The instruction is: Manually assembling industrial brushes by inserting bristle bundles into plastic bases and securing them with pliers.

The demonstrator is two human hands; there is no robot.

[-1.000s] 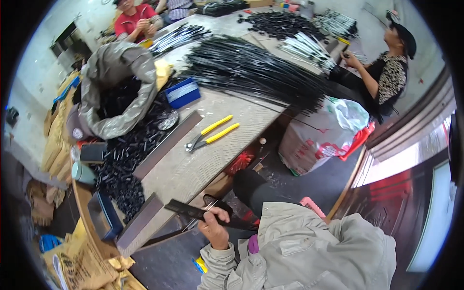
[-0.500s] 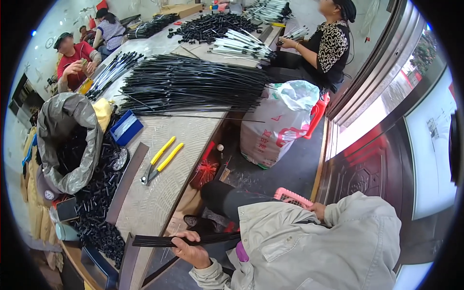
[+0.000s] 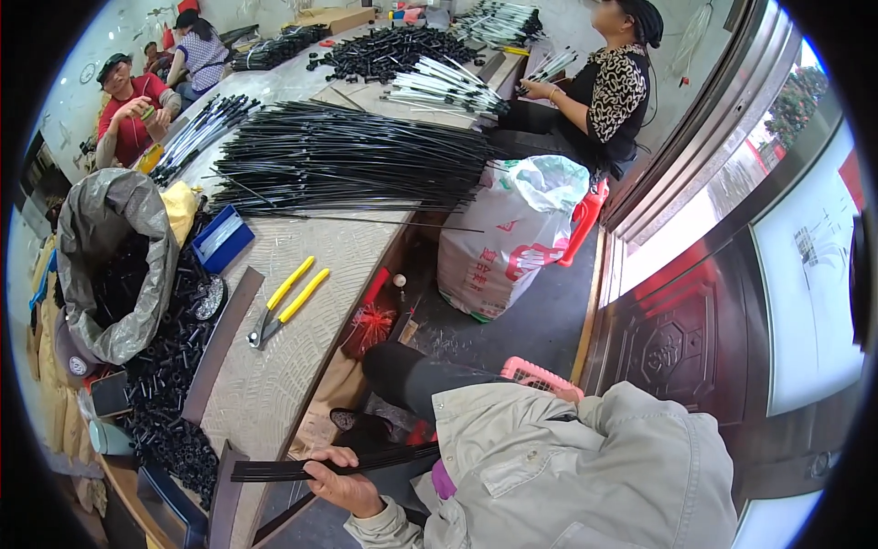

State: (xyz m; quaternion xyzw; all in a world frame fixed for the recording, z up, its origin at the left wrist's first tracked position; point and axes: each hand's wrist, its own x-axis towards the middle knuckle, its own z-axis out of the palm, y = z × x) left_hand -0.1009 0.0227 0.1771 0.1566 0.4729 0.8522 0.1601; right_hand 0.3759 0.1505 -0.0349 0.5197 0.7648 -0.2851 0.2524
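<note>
Cluttered surface (image 3: 334, 242), yellow-handled pliers (image 3: 305, 296) on top. L hand (image 3: 342, 479) curled round bunch of thin black rods (image 3: 267, 470), in front of body, tips over surface edge. R hand (image 3: 571, 394) by pink basket (image 3: 532, 371), mostly hidden; can't tell grip.

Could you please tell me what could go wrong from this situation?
The left hand holds the black strips with one end of the bundle free, so some might slip out if the grip loosens. Ends of the long black rods jut past the edge of the table, so a bump could perhaps knock some down.
</note>
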